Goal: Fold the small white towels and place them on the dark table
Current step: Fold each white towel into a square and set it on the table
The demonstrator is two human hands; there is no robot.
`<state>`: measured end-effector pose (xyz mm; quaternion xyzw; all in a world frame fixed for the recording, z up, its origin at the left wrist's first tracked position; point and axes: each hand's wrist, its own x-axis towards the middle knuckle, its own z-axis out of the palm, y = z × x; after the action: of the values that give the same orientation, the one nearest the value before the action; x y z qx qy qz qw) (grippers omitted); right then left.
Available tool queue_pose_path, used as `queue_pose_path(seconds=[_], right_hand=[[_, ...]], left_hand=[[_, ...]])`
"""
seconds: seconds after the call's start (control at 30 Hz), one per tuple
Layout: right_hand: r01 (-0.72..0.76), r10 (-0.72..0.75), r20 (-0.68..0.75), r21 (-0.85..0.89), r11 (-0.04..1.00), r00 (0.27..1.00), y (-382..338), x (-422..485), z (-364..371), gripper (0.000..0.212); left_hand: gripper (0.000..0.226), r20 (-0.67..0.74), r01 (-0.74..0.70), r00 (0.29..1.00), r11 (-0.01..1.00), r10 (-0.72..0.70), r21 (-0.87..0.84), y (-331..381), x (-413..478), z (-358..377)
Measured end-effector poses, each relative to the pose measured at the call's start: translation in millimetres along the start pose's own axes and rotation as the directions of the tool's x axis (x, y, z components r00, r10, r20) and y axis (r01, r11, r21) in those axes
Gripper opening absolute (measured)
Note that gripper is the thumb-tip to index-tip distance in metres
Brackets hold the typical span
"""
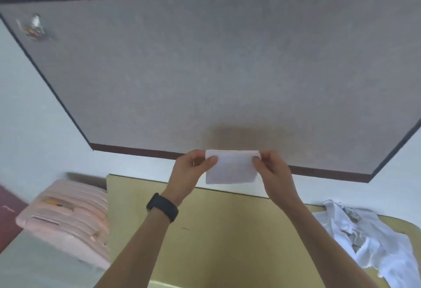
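Observation:
A small white towel (pixel 232 169), folded into a flat rectangle, hangs in the air between my hands above the near edge of the dark table (pixel 205 71). My left hand (pixel 192 169) pinches its upper left corner, thumb on the front face. My right hand (pixel 271 169) pinches its upper right corner. A black band sits on my left wrist. A heap of loose white towels (pixel 369 242) lies at the lower right on the yellow table (pixel 227 230).
A pink padded cushion or bag (pixel 68 219) sits to the left of the yellow table. A small clear object with coloured bits (pixel 34 29) stands at the dark table's far left corner. Pale floor surrounds both tables.

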<state>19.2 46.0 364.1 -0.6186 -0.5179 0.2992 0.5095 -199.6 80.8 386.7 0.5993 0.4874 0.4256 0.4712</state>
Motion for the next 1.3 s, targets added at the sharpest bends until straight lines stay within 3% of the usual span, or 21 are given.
queue_pose_path(seconds=[0.2, 0.37, 0.53, 0.73, 0.93, 1.13, 1.3], right_hand=[[0.266, -0.267, 0.053, 0.019, 0.964, 0.962, -66.5, -65.4, 28.0, 0.017], [0.265, -0.267, 0.203, 0.039, 0.963, 0.942, -77.5, -156.5, 80.3, 0.02], [0.226, -0.241, 0.449, 0.087, 0.97, 0.86, -98.7, -281.3, 147.4, 0.019], [0.314, -0.359, 0.707, 0.201, 0.928, 0.61, -152.3, -461.2, 240.0, 0.015], [0.326, -0.457, 0.83, 0.357, 0.875, 0.319, -211.9, -687.2, 319.2, 0.016], [0.297, -0.579, 0.811, 0.535, 0.791, 0.08, -279.0, -920.6, 381.8, 0.018], [0.267, -0.634, 0.773, 0.619, 0.739, -0.036, -326.2, -1067.4, 413.6, 0.018]], left_hand=[[0.035, -0.371, -0.106, 0.921, 0.993, 0.117, 0.051, 42.0, -102.9, -22.0], [0.03, -0.68, 0.012, 0.73, 0.993, 0.074, 0.121, 29.8, -215.2, -46.2], [0.028, -0.856, 0.198, 0.516, 0.977, -0.041, 0.073, 1.9, -359.4, -105.9], [0.029, -0.982, 0.256, 0.13, 0.961, -0.139, -0.102, -22.6, -564.4, -180.3], [0.028, -0.962, 0.251, -0.238, 0.948, -0.135, -0.196, -26.9, -793.3, -253.9], [0.027, -0.879, 0.284, -0.472, 0.931, -0.07, -0.227, -22.7, -1021.9, -326.7], [0.023, -0.81, 0.259, -0.585, 0.936, -0.043, -0.237, -13.3, -1160.5, -368.8]])
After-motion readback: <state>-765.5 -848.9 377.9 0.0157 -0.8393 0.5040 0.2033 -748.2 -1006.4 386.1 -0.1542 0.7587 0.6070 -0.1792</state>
